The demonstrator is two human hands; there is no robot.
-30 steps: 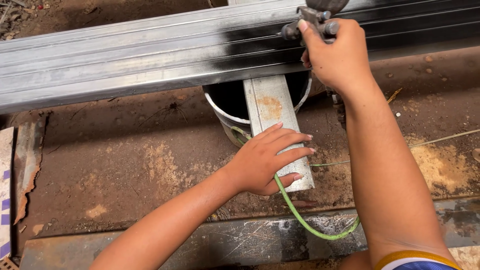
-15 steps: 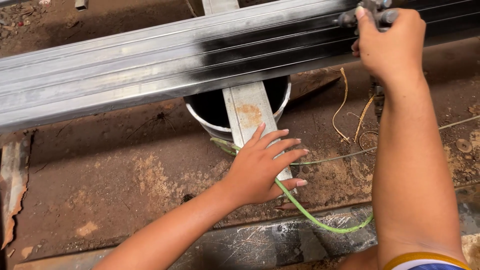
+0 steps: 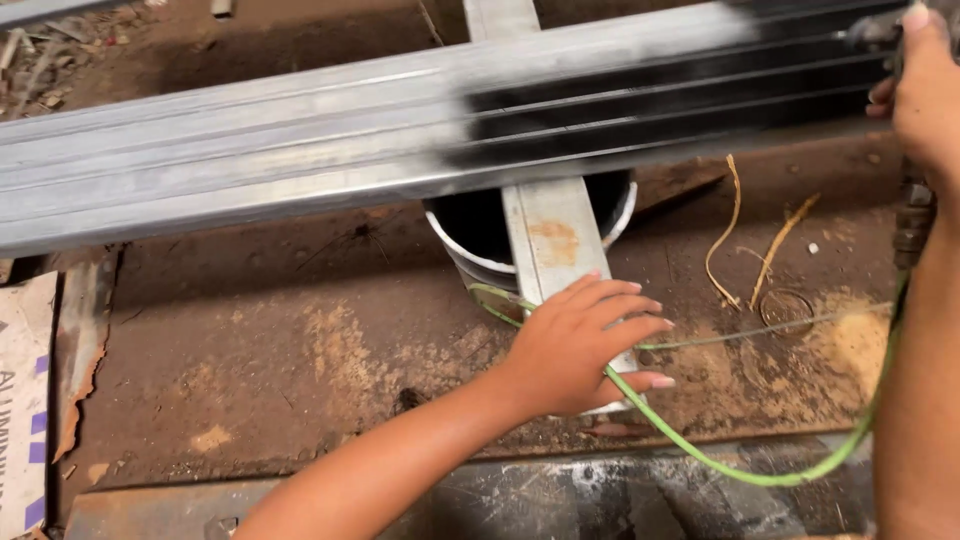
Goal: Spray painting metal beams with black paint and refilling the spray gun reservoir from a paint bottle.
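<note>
Head view, left hand: the left hand (image 3: pixel 580 345) lay flat, fingers spread and released, palm down on the near end of a short grey metal bar (image 3: pixel 560 270); it pressed on it and gripped nothing.
Head view, right hand: the right hand (image 3: pixel 925 95) sat at the far right edge, clenched around a dark spray tool (image 3: pixel 875 30); most of the tool was cut off by the frame, so its exact kind could not be told.
Head view, long work piece: a stack of long ribbed metal channels (image 3: pixel 300 150) ran left to right across the far half of the scene, resting across the short bar; grey on the left, coated black on the right part (image 3: pixel 650 100).
Head view, key relation: the long axis of the channels lay crosswise to the short bar; the black part ended just left of the right hand, which was the nearer hand to it, while the left hand stayed on the near side, apart from the channels.
Head view, below: a dark bucket with a white rim (image 3: pixel 470 255) stood under the crossing.
Head view, hose: a green hose (image 3: pixel 700 450) curved from under the left hand toward the right arm.
Head view, ground: brown dirt floor (image 3: pixel 250 350) with straw bits.
</note>
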